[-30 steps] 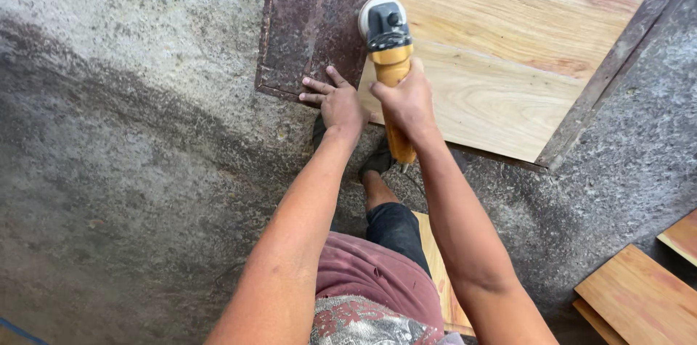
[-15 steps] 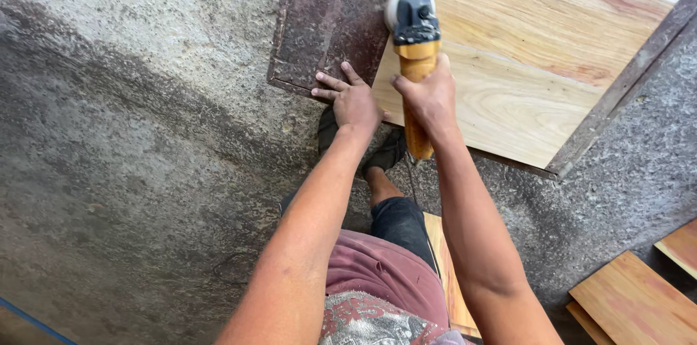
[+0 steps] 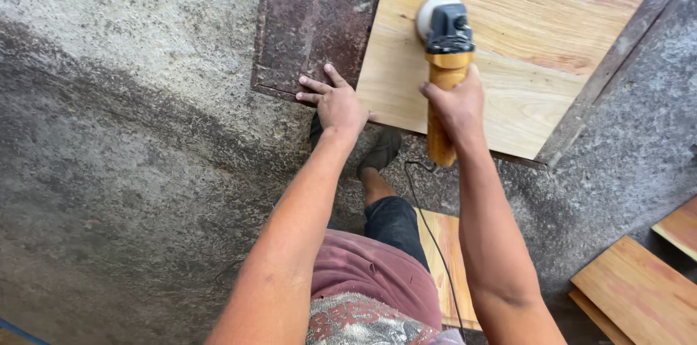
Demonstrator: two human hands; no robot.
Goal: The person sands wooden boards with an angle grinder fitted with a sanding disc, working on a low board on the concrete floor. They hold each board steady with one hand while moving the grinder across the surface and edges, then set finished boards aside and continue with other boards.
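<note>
Sander, clenched in the right hand, rides the plank while the flat, released left hand at nine o'clock braces.

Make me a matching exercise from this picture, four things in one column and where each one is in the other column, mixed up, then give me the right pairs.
Things:
1. left hand
2. right hand
3. sanding disc
4. power cord

Places:
A. flat on the wooden panel
B. wrapped around the sander's yellow handle
C. trailing along the floor by the leg
D. pressed on the rusty metal plate at the panel's edge

Pairs: 1-D, 2-B, 3-A, 4-C
</note>
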